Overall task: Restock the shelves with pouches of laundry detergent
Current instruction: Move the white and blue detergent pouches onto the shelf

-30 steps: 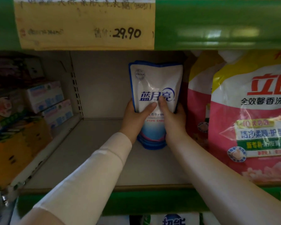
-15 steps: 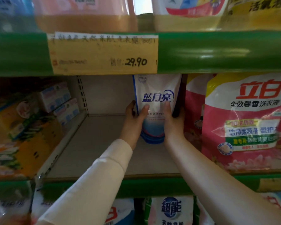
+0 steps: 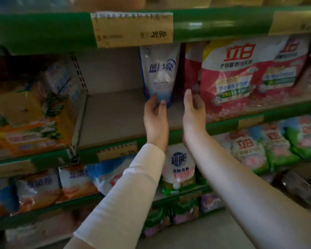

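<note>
A white and blue detergent pouch [image 3: 159,72] stands upright at the back of the grey shelf board [image 3: 115,115], next to the red pouches. My left hand [image 3: 155,117] hovers just in front of its base, fingers relaxed and holding nothing. Beside it, my right hand [image 3: 193,110] is raised with the palm turned inward and straight fingers, also free of the pouch. Both hands are over the shelf's front part.
Large red and yellow pouches [image 3: 244,74] fill the shelf to the right. Orange bags and small boxes [image 3: 31,108] crowd the left bay behind a divider [image 3: 79,123]. A green shelf edge with a price tag [image 3: 133,29] hangs above. Lower shelves hold more bags [image 3: 178,168].
Both hands have let go of the white and blue pouch and drawn back toward me. The view has pulled away and downward, showing the lower shelves.
</note>
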### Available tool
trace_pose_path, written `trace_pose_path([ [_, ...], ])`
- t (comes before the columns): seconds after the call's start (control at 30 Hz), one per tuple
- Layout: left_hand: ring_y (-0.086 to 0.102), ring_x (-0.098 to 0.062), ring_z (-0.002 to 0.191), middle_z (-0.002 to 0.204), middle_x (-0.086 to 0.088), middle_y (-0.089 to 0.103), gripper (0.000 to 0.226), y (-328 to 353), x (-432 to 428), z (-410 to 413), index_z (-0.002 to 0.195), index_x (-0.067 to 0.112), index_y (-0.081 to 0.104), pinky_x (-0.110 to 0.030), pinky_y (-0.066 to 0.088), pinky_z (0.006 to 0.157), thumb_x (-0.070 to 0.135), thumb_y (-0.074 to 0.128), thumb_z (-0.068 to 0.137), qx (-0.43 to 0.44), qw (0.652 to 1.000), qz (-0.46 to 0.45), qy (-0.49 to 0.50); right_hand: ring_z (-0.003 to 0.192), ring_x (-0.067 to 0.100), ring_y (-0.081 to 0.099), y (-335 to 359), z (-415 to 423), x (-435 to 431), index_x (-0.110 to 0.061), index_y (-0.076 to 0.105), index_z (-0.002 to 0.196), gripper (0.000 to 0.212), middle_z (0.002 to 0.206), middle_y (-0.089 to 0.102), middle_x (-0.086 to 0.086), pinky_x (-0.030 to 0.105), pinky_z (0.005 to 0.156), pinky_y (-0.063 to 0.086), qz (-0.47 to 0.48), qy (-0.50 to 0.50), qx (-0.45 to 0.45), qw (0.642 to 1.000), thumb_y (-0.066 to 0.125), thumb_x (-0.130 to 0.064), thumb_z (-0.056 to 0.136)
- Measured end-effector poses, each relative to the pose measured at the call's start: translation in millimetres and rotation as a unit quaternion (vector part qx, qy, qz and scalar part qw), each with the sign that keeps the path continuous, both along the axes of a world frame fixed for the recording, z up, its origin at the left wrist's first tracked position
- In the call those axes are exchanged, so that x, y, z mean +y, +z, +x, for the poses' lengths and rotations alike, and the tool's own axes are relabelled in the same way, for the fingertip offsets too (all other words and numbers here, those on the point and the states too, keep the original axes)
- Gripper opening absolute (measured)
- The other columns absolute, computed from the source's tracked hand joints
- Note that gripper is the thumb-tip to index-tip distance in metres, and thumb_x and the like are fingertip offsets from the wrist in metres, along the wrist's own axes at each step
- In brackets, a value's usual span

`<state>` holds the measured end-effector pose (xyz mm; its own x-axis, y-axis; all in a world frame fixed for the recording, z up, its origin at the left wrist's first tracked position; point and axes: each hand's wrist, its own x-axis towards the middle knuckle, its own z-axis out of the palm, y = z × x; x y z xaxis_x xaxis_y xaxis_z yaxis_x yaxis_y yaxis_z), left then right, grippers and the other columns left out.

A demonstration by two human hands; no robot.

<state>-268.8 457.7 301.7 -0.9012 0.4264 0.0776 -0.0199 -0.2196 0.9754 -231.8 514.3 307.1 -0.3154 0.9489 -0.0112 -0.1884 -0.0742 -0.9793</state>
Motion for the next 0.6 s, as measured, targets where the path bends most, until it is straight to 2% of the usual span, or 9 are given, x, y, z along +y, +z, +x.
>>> trace_pose_path([
  [0.03,0.048,-0.012,0.124,0.136,-0.002,0.050,0.038,-4,-2,11,0.136,0.013,0.044,-0.029,0.038,0.108,0.017,0.047,0.098,-0.008,1.000,0.004,-0.020,0.126,0.011,0.043,-2,12,-7,-0.011,0.037,0.141,0.056,0.142,0.044,0.002,0.008,0.081,0.036,-0.008,-0.016,0.010,1.000,0.051,-0.037,0.094],
  [0.13,0.047,-0.013,0.126,0.138,-0.001,0.048,0.038,-18,-6,42,0.136,0.015,0.044,-0.028,0.037,0.107,0.017,0.046,0.098,-0.023,0.998,0.005,-0.067,0.128,0.013,0.042,-16,50,-22,-0.011,0.036,0.141,0.055,0.143,0.043,0.002,0.009,0.085,0.035,-0.026,-0.069,0.008,0.997,0.051,-0.036,0.094],
  [0.2,0.047,-0.015,0.127,0.138,-0.002,0.048,0.038,-28,-6,60,0.137,0.015,0.043,-0.029,0.038,0.106,0.018,0.045,0.099,-0.040,0.995,-0.006,-0.093,0.130,0.014,0.041,-31,78,-27,-0.011,0.035,0.142,0.055,0.143,0.042,0.000,0.004,0.080,0.036,-0.037,-0.104,0.005,0.994,0.049,-0.036,0.095],
  [0.33,0.048,-0.017,0.126,0.137,-0.003,0.050,0.034,-61,-10,111,0.133,0.015,0.046,-0.036,0.037,0.110,0.016,0.045,0.099,-0.076,0.983,-0.040,-0.160,0.120,0.009,0.047,-65,141,-41,-0.006,0.041,0.138,0.049,0.131,0.049,-0.001,0.003,0.076,0.042,-0.071,-0.171,0.005,0.983,0.051,-0.029,0.095],
  [0.37,0.049,-0.018,0.126,0.136,-0.005,0.051,0.031,-73,-12,127,0.129,0.015,0.048,-0.038,0.037,0.110,0.014,0.046,0.098,-0.079,0.980,-0.048,-0.179,0.117,0.009,0.047,-76,158,-46,-0.006,0.042,0.137,0.047,0.128,0.050,0.000,0.005,0.074,0.042,-0.084,-0.188,0.007,0.978,0.051,-0.027,0.096],
  [0.47,0.052,-0.021,0.123,0.129,-0.006,0.055,0.025,-114,-24,179,0.121,0.015,0.051,-0.039,0.038,0.109,0.011,0.048,0.097,-0.091,0.963,-0.096,-0.236,0.107,0.011,0.050,-118,207,-64,-0.004,0.049,0.131,0.040,0.118,0.054,0.003,0.018,0.084,0.043,-0.126,-0.227,-0.011,0.966,0.052,-0.022,0.095],
  [0.5,0.052,-0.021,0.122,0.128,-0.006,0.055,0.026,-128,-30,199,0.123,0.013,0.051,-0.039,0.039,0.108,0.011,0.048,0.096,-0.102,0.954,-0.120,-0.257,0.105,0.011,0.050,-132,227,-72,-0.002,0.050,0.129,0.038,0.114,0.055,0.004,0.015,0.082,0.045,-0.142,-0.247,-0.013,0.959,0.053,-0.020,0.095],
  [0.57,0.054,-0.023,0.119,0.126,-0.008,0.057,0.027,-158,-43,232,0.122,0.011,0.053,-0.041,0.040,0.107,0.010,0.049,0.096,-0.122,0.936,-0.159,-0.289,0.101,0.009,0.049,-156,263,-93,0.000,0.050,0.129,0.037,0.109,0.053,0.002,0.001,0.068,0.041,-0.176,-0.281,-0.031,0.943,0.052,-0.017,0.096],
  [0.6,0.055,-0.024,0.119,0.125,-0.009,0.058,0.026,-174,-50,251,0.120,0.011,0.054,-0.043,0.040,0.107,0.010,0.050,0.095,-0.127,0.927,-0.180,-0.304,0.101,0.008,0.048,-168,283,-104,0.000,0.050,0.129,0.037,0.110,0.053,0.002,-0.002,0.062,0.039,-0.195,-0.302,-0.042,0.932,0.051,-0.017,0.096],
])
